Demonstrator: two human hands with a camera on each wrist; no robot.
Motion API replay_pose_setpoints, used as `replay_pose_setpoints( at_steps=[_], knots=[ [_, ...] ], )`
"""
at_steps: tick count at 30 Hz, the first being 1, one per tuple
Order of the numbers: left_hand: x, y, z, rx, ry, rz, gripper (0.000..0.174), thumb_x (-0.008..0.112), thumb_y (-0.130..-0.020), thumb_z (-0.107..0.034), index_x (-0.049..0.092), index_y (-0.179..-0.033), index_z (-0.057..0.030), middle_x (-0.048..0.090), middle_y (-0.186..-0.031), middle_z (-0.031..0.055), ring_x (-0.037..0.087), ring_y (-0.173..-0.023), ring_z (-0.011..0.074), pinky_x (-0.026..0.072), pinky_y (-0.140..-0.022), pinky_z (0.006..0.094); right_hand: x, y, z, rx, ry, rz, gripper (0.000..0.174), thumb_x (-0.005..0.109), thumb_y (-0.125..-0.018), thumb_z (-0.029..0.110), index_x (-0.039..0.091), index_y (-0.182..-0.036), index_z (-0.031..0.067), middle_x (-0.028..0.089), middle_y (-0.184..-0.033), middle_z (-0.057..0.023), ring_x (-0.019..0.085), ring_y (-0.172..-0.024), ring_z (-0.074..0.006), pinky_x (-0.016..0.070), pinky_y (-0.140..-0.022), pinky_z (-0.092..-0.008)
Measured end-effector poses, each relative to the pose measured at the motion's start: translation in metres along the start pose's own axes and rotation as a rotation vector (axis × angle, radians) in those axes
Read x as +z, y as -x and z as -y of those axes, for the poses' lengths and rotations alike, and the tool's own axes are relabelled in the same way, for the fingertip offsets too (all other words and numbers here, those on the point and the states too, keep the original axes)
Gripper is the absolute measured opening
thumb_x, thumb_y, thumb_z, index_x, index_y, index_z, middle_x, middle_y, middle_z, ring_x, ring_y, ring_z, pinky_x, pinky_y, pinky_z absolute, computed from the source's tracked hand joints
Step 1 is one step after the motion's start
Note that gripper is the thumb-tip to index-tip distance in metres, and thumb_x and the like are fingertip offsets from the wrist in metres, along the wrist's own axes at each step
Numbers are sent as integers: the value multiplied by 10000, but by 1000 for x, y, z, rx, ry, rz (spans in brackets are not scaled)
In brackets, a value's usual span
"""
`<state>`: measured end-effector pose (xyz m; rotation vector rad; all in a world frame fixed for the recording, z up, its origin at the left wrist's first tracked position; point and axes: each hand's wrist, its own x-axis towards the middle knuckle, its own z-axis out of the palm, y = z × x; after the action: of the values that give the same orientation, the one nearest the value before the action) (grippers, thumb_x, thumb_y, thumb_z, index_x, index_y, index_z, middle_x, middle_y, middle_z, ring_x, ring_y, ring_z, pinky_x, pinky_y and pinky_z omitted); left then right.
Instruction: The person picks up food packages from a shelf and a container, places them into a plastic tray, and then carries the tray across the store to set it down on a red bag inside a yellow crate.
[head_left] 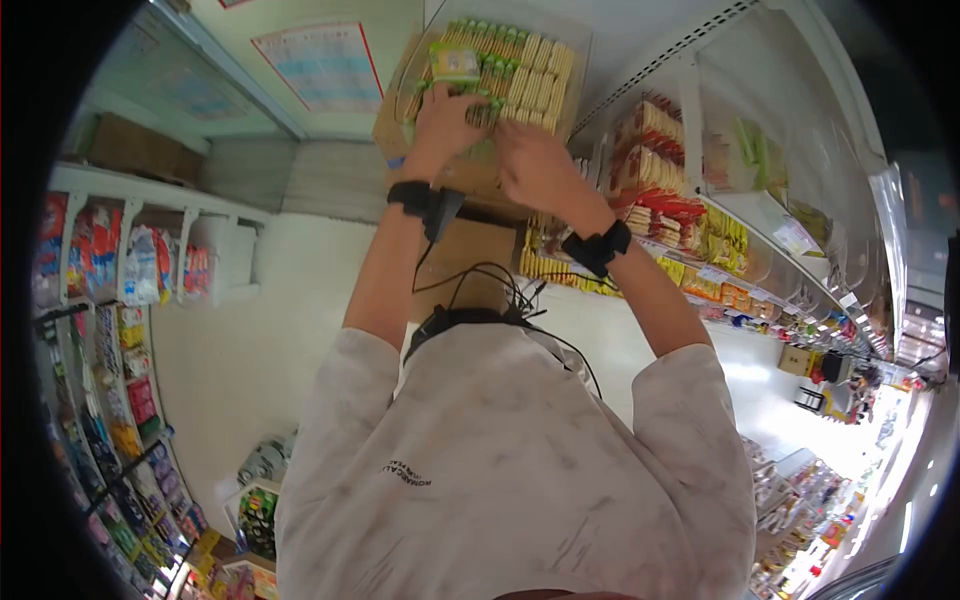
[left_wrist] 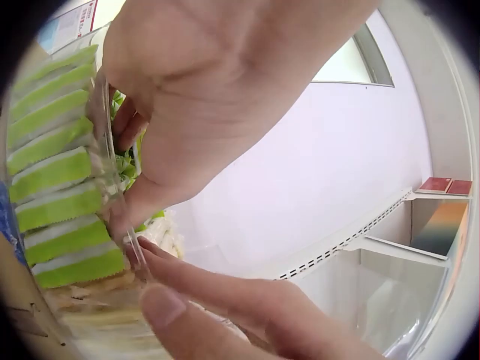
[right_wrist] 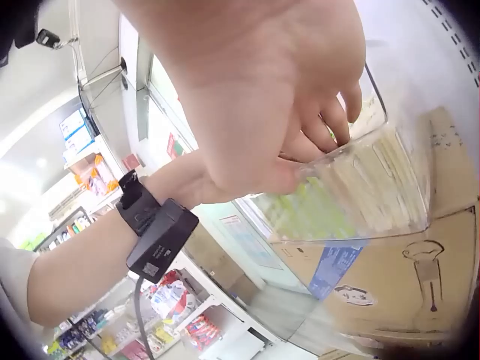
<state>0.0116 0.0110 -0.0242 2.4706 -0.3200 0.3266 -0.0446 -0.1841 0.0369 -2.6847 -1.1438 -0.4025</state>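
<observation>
A clear plastic bin (head_left: 581,80) holds upright rows of small snack packets, green-and-white (left_wrist: 56,180) on one side and beige (head_left: 540,85) on the other. My left hand (head_left: 445,130) reaches over the front rim, its fingers down among the green packets; its thumb lies right at the rim in the left wrist view. I cannot tell whether it grips a packet. Close beside it, my right hand (head_left: 545,170) holds the bin's front wall, fingers curled over inside and thumb outside. A loose green-and-yellow packet (head_left: 455,62) lies flat on top of the rows.
Beneath the bin is a cardboard box (right_wrist: 405,285) with blue tape. Shelves with red and yellow snack packs (head_left: 650,170) run along the right. Bagged goods fill a white shelf (head_left: 150,190) at the left. Black cables (head_left: 490,285) hang at the waist.
</observation>
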Motion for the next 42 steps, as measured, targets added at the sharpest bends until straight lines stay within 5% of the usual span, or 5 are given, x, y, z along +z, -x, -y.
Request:
replay_pose_setpoints(
  at_steps=[9,23,33,36,42],
  knots=[
    [-4,8,-8,0,-9,-15,561,874,-670,-478,767,-1154,-214,552,-1236,156,519,-1176,366,482,-967,459,-28,9,14,246,-177,153,202,540,-919,88,683,-832,-24,655,-843,-178,651,-884,-374,397,-1131,-516],
    [-6,11,-9,152,-128,52,314,729,-881,-327,752,-1194,-340,534,-1320,237,502,-1213,412,426,-1045,470,-5,24,7,259,-365,58,168,640,-799,93,662,-870,-57,575,-974,-200,610,-955,-398,526,-870,-476],
    [15,30,-89,94,-110,-105,452,758,-843,-315,697,-1093,57,622,-1156,236,559,-1122,415,472,-949,472,-35,62,3,526,-580,-446,571,629,-904,87,445,-1436,-11,488,-1448,-249,524,-1289,-422,469,-1057,-436],
    [17,26,-85,56,-67,-92,554,806,-793,-360,703,-1147,53,643,-1174,198,563,-1126,378,470,-968,447,-32,51,1,579,-124,-712,636,627,-920,170,382,-1462,-55,564,-1278,-344,591,-1160,-459,508,-978,-482],
    [29,28,-71,86,-55,-159,541,820,-786,-332,708,-1161,41,648,-1223,166,564,-1128,367,457,-996,429,23,57,-20,725,-711,-291,594,601,-949,211,414,-1443,-60,667,-900,-329,656,-892,-513,535,-813,-557]
  ],
)
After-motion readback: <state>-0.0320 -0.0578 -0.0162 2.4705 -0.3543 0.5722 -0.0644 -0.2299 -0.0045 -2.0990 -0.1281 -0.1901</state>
